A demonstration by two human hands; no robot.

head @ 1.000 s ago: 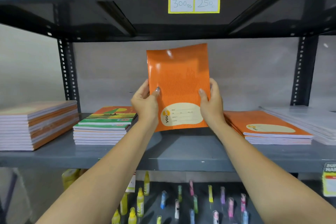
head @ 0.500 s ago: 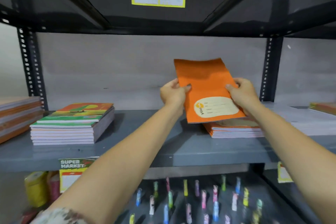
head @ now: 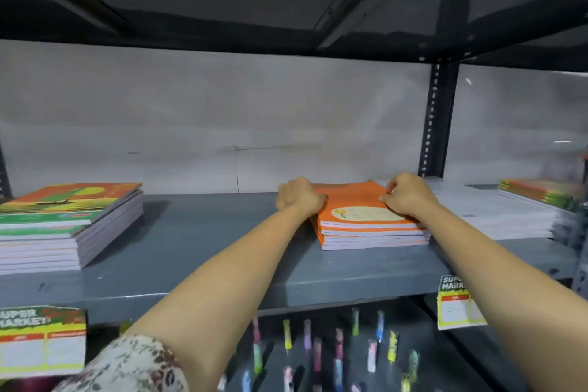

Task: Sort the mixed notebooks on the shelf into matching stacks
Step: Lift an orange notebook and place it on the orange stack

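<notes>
Grey shelf (head: 197, 251) carries green-orange stack (head: 63, 226), orange stack (head: 366, 226), white stack (head: 502, 219).

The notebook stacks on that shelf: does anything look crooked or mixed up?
Mostly tidy. The orange stack under both hands sits square. The left stack looks odd: green-edged and orange picture covers lie on top, slightly offset from the plain notebooks beneath. The far-right pile is too blurred to judge.

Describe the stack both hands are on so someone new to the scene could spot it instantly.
On the grey metal middle shelf, look right of centre, just left of the perforated black upright post. The short stack of plain orange notebooks lies flat there, with the left hand and right hand on it. Unlike the green-and-orange illustrated stack at left and the white stack at right, its top cover is solid orange with a cream oval label.
</notes>
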